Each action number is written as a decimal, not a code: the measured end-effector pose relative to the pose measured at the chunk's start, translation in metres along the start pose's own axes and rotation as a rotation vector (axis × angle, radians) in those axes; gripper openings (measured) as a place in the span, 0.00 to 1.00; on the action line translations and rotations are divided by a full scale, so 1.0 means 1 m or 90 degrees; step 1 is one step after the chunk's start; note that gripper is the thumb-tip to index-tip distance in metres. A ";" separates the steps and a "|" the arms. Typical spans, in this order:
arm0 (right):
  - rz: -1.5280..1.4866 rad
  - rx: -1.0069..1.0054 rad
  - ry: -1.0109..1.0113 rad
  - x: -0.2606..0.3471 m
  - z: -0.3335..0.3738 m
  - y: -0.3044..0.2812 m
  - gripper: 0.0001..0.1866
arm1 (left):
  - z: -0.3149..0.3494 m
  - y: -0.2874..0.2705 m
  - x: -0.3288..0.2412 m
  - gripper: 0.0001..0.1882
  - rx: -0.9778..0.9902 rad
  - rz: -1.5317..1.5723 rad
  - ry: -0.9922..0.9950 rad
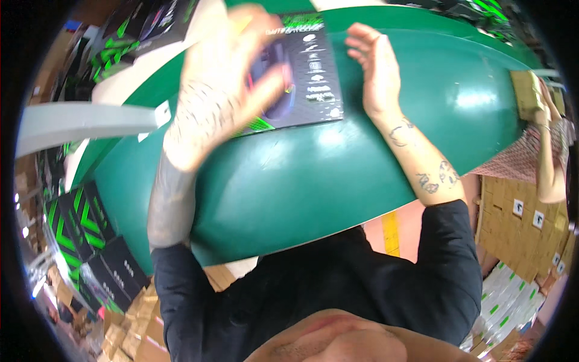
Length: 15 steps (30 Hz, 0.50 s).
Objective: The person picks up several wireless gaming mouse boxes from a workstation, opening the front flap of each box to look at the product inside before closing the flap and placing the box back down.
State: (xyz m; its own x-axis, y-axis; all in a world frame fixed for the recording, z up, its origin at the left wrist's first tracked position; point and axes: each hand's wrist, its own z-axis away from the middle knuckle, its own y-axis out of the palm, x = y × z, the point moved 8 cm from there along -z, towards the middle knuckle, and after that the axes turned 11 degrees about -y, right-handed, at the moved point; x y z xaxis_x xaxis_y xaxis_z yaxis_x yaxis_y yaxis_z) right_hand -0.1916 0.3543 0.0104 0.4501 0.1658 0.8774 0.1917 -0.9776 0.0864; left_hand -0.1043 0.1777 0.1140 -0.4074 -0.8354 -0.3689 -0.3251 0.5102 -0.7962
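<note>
A flat black retail box [310, 72] with green accents and a picture of a computer mouse lies on the green table at its far side. My left hand [226, 78], blurred by motion, is over the left part of this box, thumb spread away from the fingers and partly covering the mouse picture. Whether it touches the box I cannot tell. To the right of the box is my right hand [377, 69], apart from it, with fingers stretched out and nothing in them.
The green table [289, 181] curves across the view. A pale grey arm-like bar [90, 125] juts in from the left. Black-and-green boxes [81, 220] are stacked at the left. At the far right another person's hands hold a brown carton [526, 93]; more cartons [512, 223] stand below.
</note>
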 end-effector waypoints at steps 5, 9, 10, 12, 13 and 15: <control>0.022 0.021 0.022 -0.017 0.001 0.001 0.14 | 0.026 0.065 -0.017 0.46 0.278 -0.146 0.030; 0.081 0.088 0.136 -0.032 -0.016 -0.001 0.12 | -0.012 0.080 0.060 0.36 0.073 -0.155 -0.083; 0.123 0.135 0.168 -0.034 -0.023 0.007 0.15 | -0.017 0.075 0.087 0.32 0.019 -0.232 -0.114; 0.209 0.165 0.181 -0.029 -0.037 0.005 0.22 | -0.015 0.077 0.125 0.28 -0.037 -0.302 -0.156; 0.362 0.153 0.117 -0.032 -0.056 -0.017 0.24 | -0.017 0.075 0.132 0.26 -0.107 -0.325 -0.156; 0.710 0.173 -0.264 -0.003 -0.097 -0.042 0.29 | -0.021 0.073 0.134 0.24 -0.177 -0.332 -0.173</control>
State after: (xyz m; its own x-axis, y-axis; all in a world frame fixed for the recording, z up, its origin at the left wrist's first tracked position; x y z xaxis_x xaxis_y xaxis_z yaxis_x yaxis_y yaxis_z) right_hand -0.2853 0.3822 0.0502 0.7190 -0.6698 0.1855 -0.3236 -0.5589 -0.7635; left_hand -0.2006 0.1076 0.0170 0.0830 -0.9910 -0.1046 -0.6454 0.0266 -0.7634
